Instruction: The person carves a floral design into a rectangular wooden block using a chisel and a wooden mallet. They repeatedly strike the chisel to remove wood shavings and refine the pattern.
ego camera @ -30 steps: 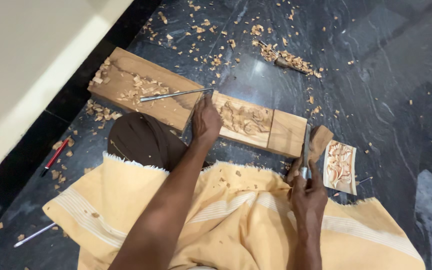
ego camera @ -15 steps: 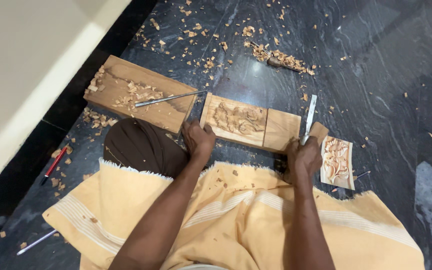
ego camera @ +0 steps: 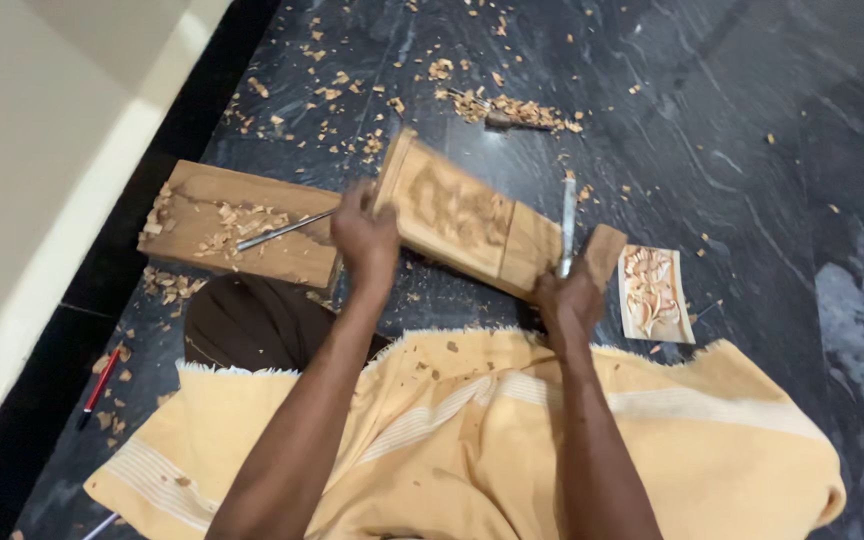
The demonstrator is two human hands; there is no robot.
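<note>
- head view looks down on a dark stone floor (ego camera: 752,150) strewn with pale wood chips, with the person's two bare arms reaching forward over a yellow cloth (ego camera: 472,440) on the lap.
- left hand (ego camera: 364,240) is closed on the near left end of the carved wooden panel (ego camera: 457,215); the hand is motion-blurred, so how the individual fingers lie cannot be told.
- right hand (ego camera: 567,300) grips the panel's plain right end, fingers wrapped round it, and the same grip pins a chisel (ego camera: 567,225) whose steel blade stands up past the knuckles.
- the carved wooden panel sits tilted between the two hands, its left end lifted away from the body, relief face upward, in the middle of the floor just beyond the cloth's frayed edge.
- judged from its thickness and solid grain, the panel is stiff and fairly heavy, not slippery; the raised relief looks like the fragile part, so the uncarved ends and side edges are the sound places to hold it, as both hands do now.
- a wider plank (ego camera: 242,225) lies on the floor to the left, bearing shavings and a second chisel (ego camera: 282,230).
- a small carved tile (ego camera: 652,293) lies just beside the right hand, toward the right.
- a red pencil (ego camera: 100,385) rests near the floor's left edge, by the pale wall (ego camera: 42,150).
- a dark brown round shape (ego camera: 247,325) sits below the plank, partly under the cloth.
</note>
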